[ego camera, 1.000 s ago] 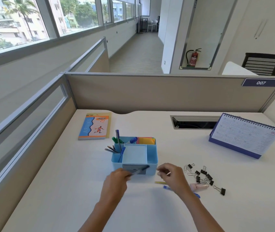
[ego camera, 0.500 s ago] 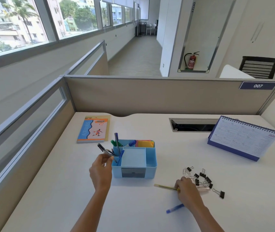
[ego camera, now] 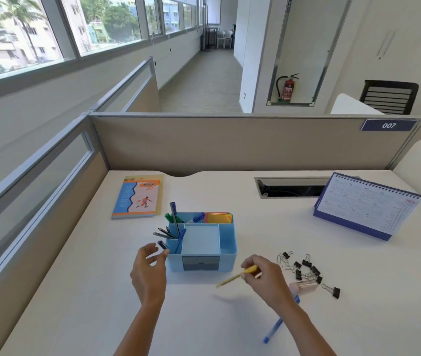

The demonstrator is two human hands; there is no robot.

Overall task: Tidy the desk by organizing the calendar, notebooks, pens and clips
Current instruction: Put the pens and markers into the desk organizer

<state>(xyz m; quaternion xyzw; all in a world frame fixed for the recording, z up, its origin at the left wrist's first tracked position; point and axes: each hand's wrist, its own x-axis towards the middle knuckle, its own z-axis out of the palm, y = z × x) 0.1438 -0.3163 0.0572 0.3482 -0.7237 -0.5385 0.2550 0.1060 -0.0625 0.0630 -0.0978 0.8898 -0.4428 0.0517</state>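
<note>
White laminate covers the counter (ego camera: pixel 307 317), which carries everything. On its far right stands the calendar (ego camera: pixel 363 205), upright on its blue base; the notebook (ego camera: pixel 139 196) lies flat at far left, and the blue organizer (ego camera: pixel 226 242) sits in the middle with several pens already standing in its left compartment. The left hand (ego camera: pixel 149 269) hovers just beside that compartment with fingers spread, apparently empty; a dark pen (ego camera: pixel 162 244) leans at the rim right by its fingertips, and I cannot tell whether they touch. The right hand (ego camera: pixel 266 277) pinches a yellow pen (ego camera: pixel 235 277) by one end, lifted off the counter; its long axis runs diagonally, the free tip pointing down and left toward the viewer. The step in hand looks like pen sorting: this pen next needs turning upright and dropping into the left compartment. A blue pen (ego camera: pixel 277 327) lies on the counter below the right wrist, angled near-left to far-right. The clips (ego camera: pixel 307 271) lie scattered right of the organizer, unsorted.
</note>
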